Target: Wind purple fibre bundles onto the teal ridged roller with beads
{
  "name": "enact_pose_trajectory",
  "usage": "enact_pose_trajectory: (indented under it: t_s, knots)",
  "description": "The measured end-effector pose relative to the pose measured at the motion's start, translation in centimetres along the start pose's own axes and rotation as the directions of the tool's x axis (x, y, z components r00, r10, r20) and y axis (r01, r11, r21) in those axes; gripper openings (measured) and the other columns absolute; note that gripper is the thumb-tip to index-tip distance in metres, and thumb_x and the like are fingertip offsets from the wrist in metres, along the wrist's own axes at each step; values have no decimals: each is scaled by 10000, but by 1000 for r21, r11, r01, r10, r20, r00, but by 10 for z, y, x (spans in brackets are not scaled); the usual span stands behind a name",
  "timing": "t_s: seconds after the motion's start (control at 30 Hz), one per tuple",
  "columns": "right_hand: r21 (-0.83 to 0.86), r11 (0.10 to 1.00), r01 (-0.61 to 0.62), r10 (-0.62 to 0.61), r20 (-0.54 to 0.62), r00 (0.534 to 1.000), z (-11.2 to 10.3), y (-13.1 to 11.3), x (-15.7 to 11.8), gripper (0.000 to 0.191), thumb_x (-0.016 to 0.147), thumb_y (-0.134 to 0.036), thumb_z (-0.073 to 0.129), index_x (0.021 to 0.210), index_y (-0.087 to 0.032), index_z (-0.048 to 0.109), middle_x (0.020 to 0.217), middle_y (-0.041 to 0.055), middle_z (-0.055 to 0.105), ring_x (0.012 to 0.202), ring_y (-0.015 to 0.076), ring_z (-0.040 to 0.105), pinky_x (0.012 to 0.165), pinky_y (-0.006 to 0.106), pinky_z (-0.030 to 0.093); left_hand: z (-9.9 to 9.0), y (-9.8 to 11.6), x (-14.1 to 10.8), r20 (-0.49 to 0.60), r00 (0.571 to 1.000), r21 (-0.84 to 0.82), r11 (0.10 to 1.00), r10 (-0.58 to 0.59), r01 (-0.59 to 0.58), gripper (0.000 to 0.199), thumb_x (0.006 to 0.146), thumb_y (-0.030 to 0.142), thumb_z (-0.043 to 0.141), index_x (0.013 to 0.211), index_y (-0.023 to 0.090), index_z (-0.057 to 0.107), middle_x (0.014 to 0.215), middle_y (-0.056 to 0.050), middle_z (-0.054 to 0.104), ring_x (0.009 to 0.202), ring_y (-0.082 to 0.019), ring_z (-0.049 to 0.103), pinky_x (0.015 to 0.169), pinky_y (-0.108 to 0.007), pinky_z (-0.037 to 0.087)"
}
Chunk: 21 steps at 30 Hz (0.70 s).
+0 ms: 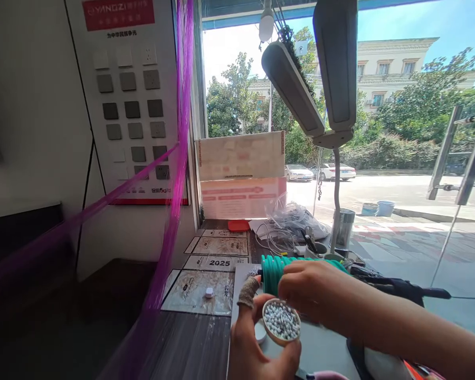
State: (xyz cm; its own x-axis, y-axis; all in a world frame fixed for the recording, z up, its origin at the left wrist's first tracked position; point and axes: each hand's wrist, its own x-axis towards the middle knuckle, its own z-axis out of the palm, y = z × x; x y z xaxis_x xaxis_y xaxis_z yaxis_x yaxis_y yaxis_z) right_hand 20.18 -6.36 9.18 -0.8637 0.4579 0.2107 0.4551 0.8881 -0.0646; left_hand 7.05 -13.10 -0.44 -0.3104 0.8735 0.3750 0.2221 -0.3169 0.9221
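Observation:
My left hand (pixel 257 332) grips a small round tub (pixel 282 340) full of tiny white-headed pieces (pixel 280 319), some with thin metal showing like pins. Grey-brown cloth tape (pixel 248 291) wraps one of its fingers. Just above and right of the tub, my right hand (pixel 306 279) is closed, its fingertips turned down and mostly hidden. Whatever it may hold cannot be made out. Behind it lies a green ribbed roll (pixel 275 264), partly covered by that hand. A white round lid-like piece (pixel 260 332) shows beside the tub, partly behind my left hand.
A two-armed lamp (pixel 332 134) rises behind the roll. Clear plastic bags (pixel 296 219) and a white cable lie near the window. Purple strands (pixel 176 184) hang at the left. A small white block (pixel 209 292) rests on printed sheets (pixel 198 282). Something pink (pixel 328 376) shows at the bottom edge.

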Motion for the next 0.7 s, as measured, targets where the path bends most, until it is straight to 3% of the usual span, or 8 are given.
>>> enact_pose_trajectory:
  t_s: [0.07,0.23,0.37,0.47,0.7]
  knots:
    - [-101,994,36,-29,68,997,6,-3,-4,136,705,-42,570,687,-167,619,705,19,636,657,138,553,574,242,363,1,0,1,4,1000,0,1000,8,-8,568,527,176,583,1084,182,470,930,-40,643,868,-192,617,831,-262,456]
    - [-250,967,52,-44,38,998,20,-1,-3,161,670,-16,585,694,-168,631,690,11,655,644,169,575,562,279,364,3,0,2,15,999,-35,999,29,-29,637,528,166,611,1148,185,464,878,-39,649,832,-213,629,783,-280,497]
    - [-264,961,82,-87,-6,996,22,-1,-3,149,679,-34,581,693,-177,621,667,3,641,616,166,563,539,286,353,3,0,2,-1,1000,-54,999,6,-6,610,532,170,622,1126,191,486,901,-41,650,862,-219,626,802,-282,494]
    - [-248,963,108,-105,24,994,22,-1,-4,147,694,-41,582,681,-184,609,668,-7,641,606,152,554,544,279,352,3,2,1,-9,1000,-79,997,-15,14,650,525,170,612,1154,177,448,937,-45,646,912,-212,614,856,-275,463]
    - [-318,942,108,-98,47,994,23,-5,-1,78,682,-94,639,688,-171,627,659,13,630,603,166,549,535,292,331,6,5,1,66,991,-362,923,-116,132,732,514,185,636,1177,173,327,947,-57,656,878,-194,619,794,-251,468]
